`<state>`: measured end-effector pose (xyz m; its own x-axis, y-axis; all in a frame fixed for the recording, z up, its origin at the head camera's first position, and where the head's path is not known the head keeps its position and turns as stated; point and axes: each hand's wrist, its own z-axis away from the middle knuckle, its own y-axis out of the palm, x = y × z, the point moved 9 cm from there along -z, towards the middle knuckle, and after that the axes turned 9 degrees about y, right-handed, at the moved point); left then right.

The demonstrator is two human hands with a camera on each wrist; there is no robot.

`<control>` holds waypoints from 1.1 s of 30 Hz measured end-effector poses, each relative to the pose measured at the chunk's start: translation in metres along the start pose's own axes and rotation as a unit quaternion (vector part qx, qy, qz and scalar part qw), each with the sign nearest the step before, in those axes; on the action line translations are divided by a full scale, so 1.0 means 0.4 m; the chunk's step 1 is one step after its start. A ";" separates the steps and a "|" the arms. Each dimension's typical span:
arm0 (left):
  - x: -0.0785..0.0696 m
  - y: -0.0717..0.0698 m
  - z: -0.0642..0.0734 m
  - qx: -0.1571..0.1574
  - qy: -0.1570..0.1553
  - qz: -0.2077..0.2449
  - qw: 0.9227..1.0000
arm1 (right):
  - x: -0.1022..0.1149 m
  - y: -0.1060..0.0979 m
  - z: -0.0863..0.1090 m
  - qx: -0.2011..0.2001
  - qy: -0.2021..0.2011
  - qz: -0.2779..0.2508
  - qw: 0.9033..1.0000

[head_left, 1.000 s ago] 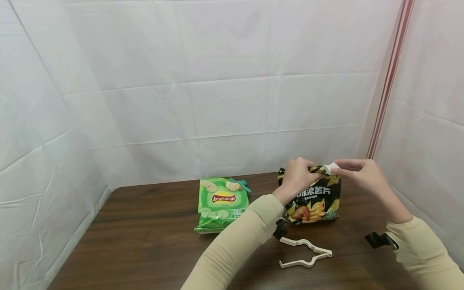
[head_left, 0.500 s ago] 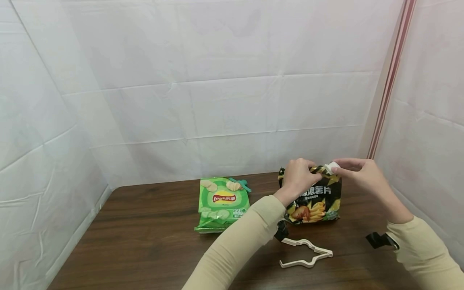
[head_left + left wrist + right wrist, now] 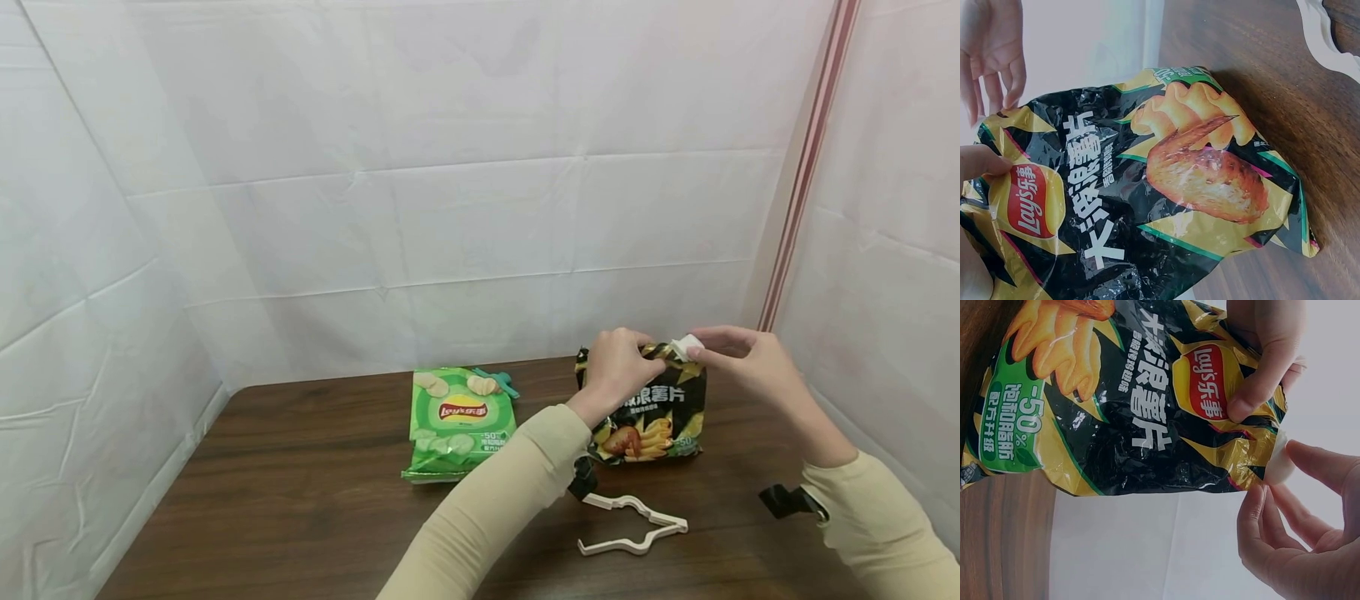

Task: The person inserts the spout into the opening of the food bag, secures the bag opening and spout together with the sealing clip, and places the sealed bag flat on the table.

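Observation:
A black-and-gold Lay's chip bag stands upright on the table's right side. My left hand grips its top edge, the thumb pressed on the front beside the red-and-yellow logo. At the bag's top right corner, my right hand pinches a small white clip between thumb and fingertips. The clip sits against the bag's folded top; the fingers partly cover it. In the right wrist view, my left hand holds the top just beside the clip.
A green Lay's bag lies left of the black one, with a teal clip-like piece at its top. A spread white bag clip lies in front on the brown wooden table. White sheeting encloses the back and sides.
Almost nothing moves. Both hands stay at the top of the black bag, and the right hand keeps its pinch on the white clip.

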<state>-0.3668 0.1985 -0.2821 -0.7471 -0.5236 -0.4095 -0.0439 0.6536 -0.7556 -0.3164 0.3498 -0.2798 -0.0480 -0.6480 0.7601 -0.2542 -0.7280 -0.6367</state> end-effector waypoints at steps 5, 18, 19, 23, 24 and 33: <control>0.002 -0.001 0.000 0.001 -0.007 -0.008 1.000 | 0.002 -0.006 0.010 -0.019 -0.005 -0.018 1.000; 0.005 -0.007 0.006 -0.001 -0.015 -0.023 1.000 | -0.007 -0.017 0.103 -0.110 -0.052 -0.001 0.993; 0.005 -0.008 0.006 -0.001 -0.014 -0.023 1.000 | -0.008 -0.014 0.110 -0.114 -0.056 0.007 0.992; 0.005 -0.010 0.005 -0.002 -0.012 -0.021 1.000 | -0.021 0.005 0.132 -0.114 -0.057 0.040 0.991; 0.005 -0.010 0.005 -0.002 -0.011 -0.022 1.000 | -0.025 0.012 0.136 -0.107 -0.056 0.044 0.992; 0.002 -0.010 0.010 0.003 -0.016 -0.021 1.000 | -0.061 0.120 0.167 0.024 -0.080 0.022 0.996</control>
<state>-0.3645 0.1933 -0.2817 -0.7235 -0.5676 -0.3930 -0.0709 0.6274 -0.7755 -0.2629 0.3158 -0.3377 0.0979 -0.7038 0.7036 -0.2077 -0.7059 -0.6772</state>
